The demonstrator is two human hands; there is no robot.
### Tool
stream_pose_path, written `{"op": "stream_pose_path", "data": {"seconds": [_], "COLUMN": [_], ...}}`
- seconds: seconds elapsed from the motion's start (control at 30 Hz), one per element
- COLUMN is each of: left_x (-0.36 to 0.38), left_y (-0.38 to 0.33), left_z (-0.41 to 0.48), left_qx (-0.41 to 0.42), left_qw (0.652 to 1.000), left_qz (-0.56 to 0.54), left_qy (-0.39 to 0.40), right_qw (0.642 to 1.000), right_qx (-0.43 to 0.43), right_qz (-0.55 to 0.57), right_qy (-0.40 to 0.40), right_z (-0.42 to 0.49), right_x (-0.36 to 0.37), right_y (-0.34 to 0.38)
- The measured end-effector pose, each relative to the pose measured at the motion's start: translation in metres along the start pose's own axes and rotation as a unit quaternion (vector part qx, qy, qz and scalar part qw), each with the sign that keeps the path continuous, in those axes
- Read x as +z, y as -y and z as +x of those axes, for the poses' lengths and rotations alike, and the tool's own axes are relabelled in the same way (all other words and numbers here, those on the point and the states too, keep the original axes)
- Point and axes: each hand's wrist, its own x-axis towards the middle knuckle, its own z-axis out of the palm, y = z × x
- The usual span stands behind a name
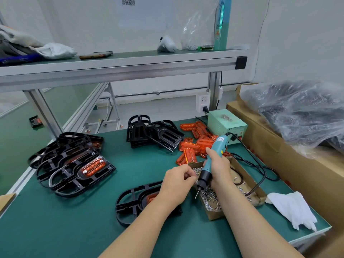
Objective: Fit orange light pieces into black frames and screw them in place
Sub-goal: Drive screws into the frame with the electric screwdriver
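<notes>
Nearest: both forearms, reaching in from the lower edge. Under the left wrist, flat on the bench (74, 229): frame (133, 202) with orange piece (151, 197) seated in its window. No screws seen in it, though partly hidden.

Left grip (176, 183) pinched at the rim of the screw tray (214, 215), apparently on a screw; too small to confirm. Right grip (218, 167) clamped round the driver (218, 144), bit angled down over the tray, clear of the frame.

Judged step: loading a screw onto the bit. To do it well:
- seat the screw square on the tip before carrying it across
- hold the driver upright over the hole
- pin the frame flat with the free grip
- stop once snug, to spare the orange piece
- mind the cord (264, 172) dragging across the tray

Farther out: finished stack (81, 168) at left, empty frames (154, 133) behind, loose orange pieces (193, 146) beside the power box (227, 125), cloth (292, 207) and carton (279, 149) at right.
</notes>
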Motion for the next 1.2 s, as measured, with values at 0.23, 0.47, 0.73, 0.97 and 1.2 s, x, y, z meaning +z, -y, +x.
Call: {"op": "stream_pose_path", "data": {"seconds": [0.23,0.47,0.73,0.97,1.2], "left_x": [-0.003,-0.008,-0.015,-0.027,-0.032], "left_y": [0.003,0.006,0.007,0.017,0.023], "left_z": [-0.008,-0.010,-0.002,0.004,0.000], "left_qx": [-0.007,-0.023,-0.109,-0.147,-0.154], "left_qw": [1.000,1.000,0.963,0.943,0.950], "left_qz": [-0.006,-0.020,-0.226,-0.269,-0.235], "left_qy": [0.024,0.009,-0.100,-0.127,-0.138], "right_qw": [1.000,0.998,0.992,0.990,0.989], "right_qx": [0.018,0.038,0.032,0.008,0.029], "right_qz": [-0.008,0.039,0.091,0.096,0.083], "right_qy": [-0.018,-0.032,-0.078,-0.101,-0.119], "right_z": [0.004,0.006,0.008,0.006,0.002], "right_x": [0.002,0.009,0.031,0.048,0.052], "right_y": [-0.001,0.004,0.014,0.016,0.013]}}
